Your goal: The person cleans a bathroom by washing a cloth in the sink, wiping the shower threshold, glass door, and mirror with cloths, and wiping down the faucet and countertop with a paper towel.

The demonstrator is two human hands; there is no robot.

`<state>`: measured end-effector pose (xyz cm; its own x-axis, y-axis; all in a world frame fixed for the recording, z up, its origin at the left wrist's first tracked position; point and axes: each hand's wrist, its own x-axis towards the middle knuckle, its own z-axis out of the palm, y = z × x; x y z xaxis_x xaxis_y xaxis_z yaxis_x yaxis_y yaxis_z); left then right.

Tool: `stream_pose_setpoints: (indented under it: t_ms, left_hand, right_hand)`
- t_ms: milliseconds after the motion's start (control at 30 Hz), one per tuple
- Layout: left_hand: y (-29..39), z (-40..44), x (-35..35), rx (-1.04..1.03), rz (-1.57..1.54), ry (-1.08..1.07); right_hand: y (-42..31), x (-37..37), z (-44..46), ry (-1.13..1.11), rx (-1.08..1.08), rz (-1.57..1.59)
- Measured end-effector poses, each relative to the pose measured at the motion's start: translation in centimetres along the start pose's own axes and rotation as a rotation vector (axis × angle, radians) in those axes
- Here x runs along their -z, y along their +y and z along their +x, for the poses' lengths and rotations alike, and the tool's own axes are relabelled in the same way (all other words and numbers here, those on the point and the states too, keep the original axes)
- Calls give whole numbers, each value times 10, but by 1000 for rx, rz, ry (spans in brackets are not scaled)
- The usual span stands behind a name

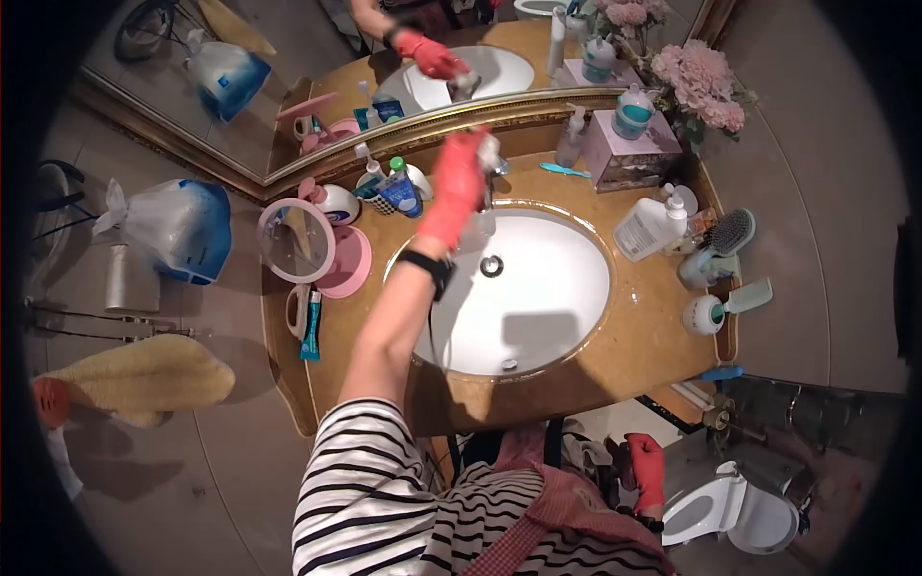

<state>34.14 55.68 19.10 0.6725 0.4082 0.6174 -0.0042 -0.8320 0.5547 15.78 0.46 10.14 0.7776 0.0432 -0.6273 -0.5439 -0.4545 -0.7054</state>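
My left hand (459, 182), in a red rubber glove and blurred by motion, reaches over the back rim of the white oval sink (567, 278). Its fingers are closed on a small whitish cloth (490, 152) at the faucet (483, 223), which the glove partly covers. The mirror (336, 86) shows the same glove and cloth from the front. Low at my right side, my right hand (645, 470), also red-gloved, is curled closed beside something dark; what it holds, if anything, I cannot make out.
Left on the counter stand a pink round mirror (296, 240), a toothpaste tube (311, 326) and several bottles. A tissue box (629, 149), lotion bottle (650, 228) and hairbrush (730, 232) line the right. A toilet (735, 514) is at lower right; a yellow towel (154, 374) hangs left.
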Motion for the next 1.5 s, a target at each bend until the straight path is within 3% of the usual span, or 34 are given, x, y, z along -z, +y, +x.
stream_pose_setpoints:
  t_ms: [33, 100, 167, 200, 233, 300, 333, 400, 433, 533, 600, 633, 700, 767, 800, 833, 900, 1000, 1033, 1100, 1167, 1200, 1233, 1300, 1367, 1400, 1467, 1500]
  left_hand:
    - [-8, 13, 6, 139, -33, 60]
    - [-44, 19, -12, 311, -196, -200]
    - [-27, -3, -30, 29, -12, -163]
    - [-19, -18, -42, -90, -76, -191]
    - [-11, -35, -52, 19, -308, -436]
    - [7, -42, -36, -305, -123, -277]
    - [3, -26, -32, -315, -128, -282]
    - [-23, -3, -22, 89, -115, -69]
    - [-44, -7, -20, -40, 119, -194]
    - [-62, 9, -29, -100, 123, -216]
    - [-41, -7, -32, 130, -68, -144]
    - [-35, -11, -25, -239, 211, -212]
    - [-48, -2, -11, -328, 211, -224]
    - [-69, 15, -4, 288, -106, -165]
    - [-72, 8, -13, 293, -100, -122]
    - [-82, -5, -22, 206, 99, -128]
    - [-74, -19, -8, -157, 245, -31]
    - [-67, -6, 16, -216, 238, -94]
    - [-61, 2, 22, -103, 156, -69]
    - [-71, 12, 5, -136, 60, 17]
    - [-69, -2, -24, -120, 114, -26]
    - [-46, -7, -25, -20, 148, 57]
    - [-40, -9, -37, 141, -14, 47]
    - [-9, -27, -46, 198, -383, -40]
    - [1, -36, -38, -359, -107, -14]
    - [-2, -27, -34, -364, -108, -11]
    - [-22, -4, -17, 298, -718, 138]
    - [-57, 1, -18, 364, -389, -4]
  right_hand:
    - [1, 1, 0, -7, 0, -8]
    - [5, 1, -3, -7, -8, -25]
    - [0, -4, 1, -5, -2, -31]
    - [-4, -8, -3, -6, -7, -30]
    - [-6, -6, -6, -9, -14, -37]
    - [-3, -4, 0, -4, -24, -40]
    - [2, -6, -1, 6, -50, -33]
    - [-5, -6, -7, -3, -63, -33]
    - [-12, -3, -8, -20, -51, -35]
    - [2, -3, -1, 20, 10, -52]
    - [2, -1, -10, 5, -28, 4]
    - [0, -2, -8, 4, -19, 2]
    - [1, -2, -10, 30, -60, -73]
    - [-1, 0, -16, 37, -68, -46]
    - [-3, 0, -15, 40, -60, -22]
    - [2, -1, -9, 40, -52, -15]
    - [16, -1, -6, 14, -22, 62]
    - [7, -8, -2, -24, -84, -27]
    - [6, -10, -1, -31, -91, -34]
    - [-1, -16, 8, -60, -55, -5]
    - [-14, -22, 10, -69, -36, -54]
    - [-21, -24, 8, -75, -41, -81]
    - [-26, -26, 9, -79, -37, -98]
    - [-25, -28, 11, -73, 4, -105]
    - [-33, -30, 11, -61, 6, -169]
    - [-34, -31, 14, -59, 11, -166]
    - [-27, -29, 11, -50, 20, -18]
    - [-23, -27, 10, -43, 17, -17]
